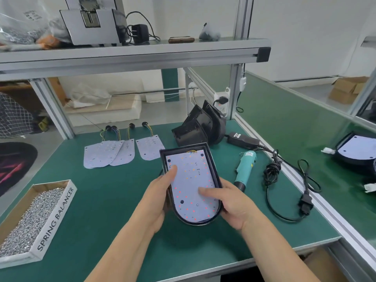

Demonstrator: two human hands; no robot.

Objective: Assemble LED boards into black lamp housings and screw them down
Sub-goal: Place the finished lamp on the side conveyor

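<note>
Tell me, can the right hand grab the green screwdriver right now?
Probably not yet: the right hand is gripping the lamp housing. But the screwdriver lies close to its right with nothing between, so once it lets go, likely yes.

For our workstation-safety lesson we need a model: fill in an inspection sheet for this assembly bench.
Surface: green mat, flat.
Job's things: LED board lying in black housing; loose LED boards behind; empty housings stacked; box of screws; teal screwdriver lying on mat.
Clutter: bags and charger on upper shelf.
Grippers: left hand and right hand grip the black housing's sides, thumbs on the LED board.
Cables: power adapter, coiled cable, plug lying loose on mat.
Surroundings: another housing on neighbouring bench; cardboard boxes beyond.
</note>
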